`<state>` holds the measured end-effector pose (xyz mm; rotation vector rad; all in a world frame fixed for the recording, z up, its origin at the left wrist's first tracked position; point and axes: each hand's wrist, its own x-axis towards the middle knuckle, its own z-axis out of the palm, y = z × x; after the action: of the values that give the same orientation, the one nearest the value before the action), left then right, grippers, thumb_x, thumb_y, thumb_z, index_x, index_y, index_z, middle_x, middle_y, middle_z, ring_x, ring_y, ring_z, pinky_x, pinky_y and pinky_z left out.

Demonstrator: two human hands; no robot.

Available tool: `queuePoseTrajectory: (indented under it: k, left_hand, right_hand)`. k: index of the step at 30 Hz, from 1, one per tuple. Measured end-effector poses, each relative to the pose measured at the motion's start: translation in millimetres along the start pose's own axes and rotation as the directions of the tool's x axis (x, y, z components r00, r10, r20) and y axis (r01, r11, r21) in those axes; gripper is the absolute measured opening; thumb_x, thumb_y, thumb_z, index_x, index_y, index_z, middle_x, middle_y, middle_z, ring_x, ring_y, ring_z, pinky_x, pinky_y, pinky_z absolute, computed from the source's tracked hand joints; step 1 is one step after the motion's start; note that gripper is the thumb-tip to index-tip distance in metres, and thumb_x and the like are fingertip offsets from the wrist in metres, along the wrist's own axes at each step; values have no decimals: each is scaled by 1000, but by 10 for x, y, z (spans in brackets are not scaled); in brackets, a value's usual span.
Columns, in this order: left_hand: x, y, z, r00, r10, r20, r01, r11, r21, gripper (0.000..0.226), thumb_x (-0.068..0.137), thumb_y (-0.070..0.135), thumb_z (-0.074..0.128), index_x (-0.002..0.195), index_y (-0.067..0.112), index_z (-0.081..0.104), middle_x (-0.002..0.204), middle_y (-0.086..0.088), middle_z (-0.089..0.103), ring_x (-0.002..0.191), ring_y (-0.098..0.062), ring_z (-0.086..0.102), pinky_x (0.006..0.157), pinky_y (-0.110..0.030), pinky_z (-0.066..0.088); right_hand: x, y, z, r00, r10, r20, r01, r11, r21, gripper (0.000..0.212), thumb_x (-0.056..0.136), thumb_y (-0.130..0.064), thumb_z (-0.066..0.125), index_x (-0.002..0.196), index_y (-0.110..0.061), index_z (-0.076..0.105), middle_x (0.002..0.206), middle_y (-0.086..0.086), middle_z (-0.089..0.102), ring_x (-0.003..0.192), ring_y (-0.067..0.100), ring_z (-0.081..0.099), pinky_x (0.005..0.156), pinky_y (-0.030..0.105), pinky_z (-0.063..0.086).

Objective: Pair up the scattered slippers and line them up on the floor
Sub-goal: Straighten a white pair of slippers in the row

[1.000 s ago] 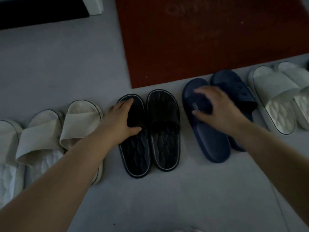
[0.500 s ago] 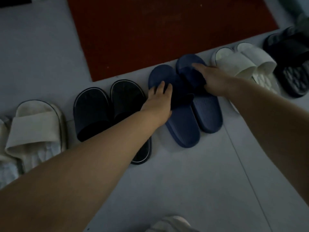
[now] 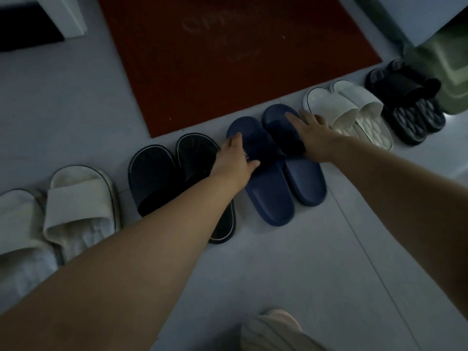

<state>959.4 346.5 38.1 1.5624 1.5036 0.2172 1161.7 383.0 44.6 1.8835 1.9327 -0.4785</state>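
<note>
Slipper pairs lie in a row on the grey floor along the near edge of the red mat. My left hand grips the strap of the left navy slipper. My right hand lies over the strap of the right navy slipper and holds it. The two navy slippers sit side by side and touch. To their left is a black pair with white trim. A white pair lies further left. Right of the navy pair are another white pair and a black pair.
A green plastic object stands at the far right behind the black pair. A white furniture leg is at the top left. A beige slipper shows at the bottom edge. Bare grey floor lies in front of the row.
My left hand left the black slipper and moved right onto the left navy slipper. My right hand shifted from the left navy slipper to the right one. The navy pair now lies closer together.
</note>
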Motion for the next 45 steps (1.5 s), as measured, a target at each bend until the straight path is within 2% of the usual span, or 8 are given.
queuePoseTrajectory:
  k: [5, 8, 17, 20, 27, 34, 37, 45]
  left_hand:
    - [-419, 225, -225, 979, -49, -198, -23, 938, -346, 51, 92, 21, 48, 139, 12, 32, 141, -11, 43, 124, -27, 47, 95, -31, 40]
    - [-613, 381, -78, 987, -99, -128, 7, 815, -579, 45, 92, 15, 46, 136, 12, 36, 138, -9, 47, 117, -25, 51, 84, -28, 38]
    - [-280, 499, 120, 988, 90, -127, -130, 925, -357, 43, 92, 21, 48, 133, 21, 36, 108, 5, 56, 86, -5, 48, 64, -15, 34]
    - [-134, 665, 330, 987, 84, -137, -122, 946, -300, 48, 90, 19, 54, 134, 21, 35, 105, 9, 56, 87, -3, 54, 76, -17, 40]
    - [828, 1460, 1162, 981, -3, -192, -50, 961, -271, 49, 90, 15, 55, 134, 22, 37, 114, 10, 55, 100, -6, 54, 84, -18, 43]
    - [1690, 1908, 1744, 943, -296, -154, 294, 955, -34, 65, 89, 23, 54, 144, 19, 20, 149, -5, 28, 129, -27, 41, 104, -39, 41]
    - [1725, 2019, 1845, 915, -367, -166, 371, 929, -7, 66, 89, 21, 53, 144, 18, 18, 152, -4, 23, 133, -28, 37, 105, -45, 40]
    - [1676, 2126, 1994, 842, -430, -326, 404, 903, -146, 52, 92, 25, 48, 140, 18, 28, 143, -7, 36, 123, -29, 47, 89, -32, 41]
  right_hand:
    - [-803, -30, -536, 997, 48, -66, -37, 987, 157, 99, 76, -21, 71, 147, -25, 2, 156, 12, 2, 140, 42, 12, 110, 52, 22]
    - [-1362, 148, -945, 997, 27, -72, -20, 995, 103, 98, 75, -15, 72, 147, -28, 7, 155, 8, 10, 140, 34, 18, 110, 45, 26]
    - [-1334, 1083, -858, 997, 6, -81, 10, 981, 195, 82, 75, -16, 72, 142, -28, 26, 141, 6, 36, 124, 23, 42, 93, 29, 38]
    - [-824, 1655, -673, 998, -27, -49, 40, 959, 280, 79, 77, -14, 70, 142, -25, 26, 145, 6, 33, 126, 24, 40, 98, 32, 38]
    - [510, 2612, -311, 986, -165, -31, 168, 968, 188, 84, 79, -12, 65, 146, -21, 15, 152, 4, 25, 134, 33, 32, 103, 41, 37]
    - [1321, 2976, -136, 960, -274, -62, 277, 884, 378, 80, 82, -24, 66, 145, -24, 17, 146, 5, 35, 119, 32, 49, 97, 41, 44]
    - [1332, 3089, -53, 940, -316, -130, 341, 868, 361, 75, 85, -21, 63, 144, -25, 18, 147, 2, 34, 121, 30, 46, 99, 40, 42]
    - [1326, 3220, 20, 926, -340, -162, 377, 850, 368, 75, 83, -21, 65, 143, -27, 19, 138, 2, 47, 115, 27, 50, 91, 36, 44]
